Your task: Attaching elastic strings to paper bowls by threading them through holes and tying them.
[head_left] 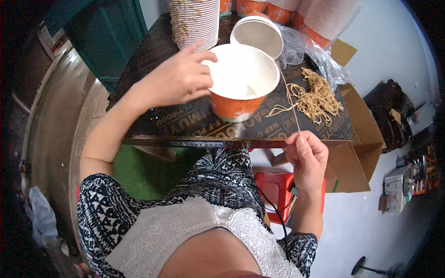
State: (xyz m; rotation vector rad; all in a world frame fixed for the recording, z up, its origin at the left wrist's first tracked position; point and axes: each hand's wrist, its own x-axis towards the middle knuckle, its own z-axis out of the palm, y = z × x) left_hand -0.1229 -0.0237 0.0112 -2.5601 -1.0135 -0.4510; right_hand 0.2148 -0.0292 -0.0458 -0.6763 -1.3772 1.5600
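Note:
A large white-lined paper bucket with an orange outside is at the front of the dark tabletop, its mouth facing up. My left hand is curled against its left side, one finger lying at the rim and another raised. The thumb is hidden. Over the table's front edge, my right hand pinches a thin tan string between thumb and finger. From there the string runs taut up to the bucket's right rim, where it passes out of sight.
A loose pile of tan strings lies right of the bucket. Behind stand another paper bucket, a tall bucket stack draped with strings, more stacks and clear plastic wrap. A cardboard box sits beside the table, near a red stool.

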